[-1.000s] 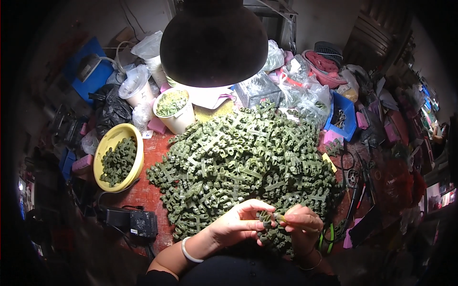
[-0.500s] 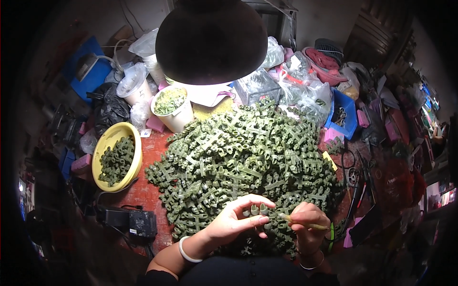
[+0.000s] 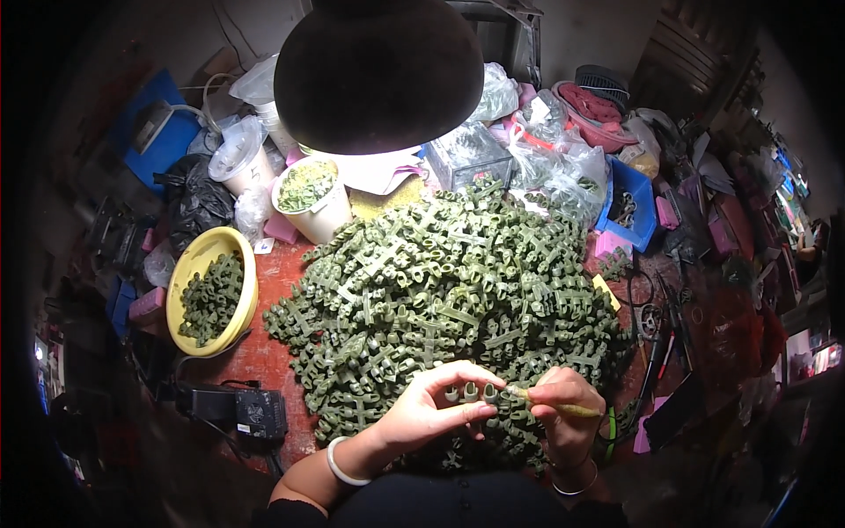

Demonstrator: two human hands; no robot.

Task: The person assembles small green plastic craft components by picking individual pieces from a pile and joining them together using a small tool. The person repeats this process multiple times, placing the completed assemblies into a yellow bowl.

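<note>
In front of me my left hand (image 3: 429,412) holds a small green moulded piece (image 3: 471,392) with several rounded, hollow ends, pinched between thumb and fingers. A thin yellowish stick-like tool (image 3: 576,411) with a pale tip is gripped by my right hand (image 3: 566,398). Its tip reaches the right end of the green piece, at my left fingertips; whether it touches cannot be made out. Beneath and beyond both hands spreads a large heap of similar green moulded pieces (image 3: 449,282), many with ring-like openings along a strip.
A yellow basin (image 3: 249,304) with more green pieces stands left, near a black power adapter (image 3: 261,414). White bucket (image 3: 330,216), plastic bags (image 3: 572,180) and a blue bin (image 3: 647,220) line the back. A dark lamp (image 3: 378,79) hangs overhead. Pliers and cables (image 3: 656,352) lie right.
My right hand has brought the tool's tip left to the green piece. My left hand keeps its hold almost in place. The whole view has shifted slightly.
</note>
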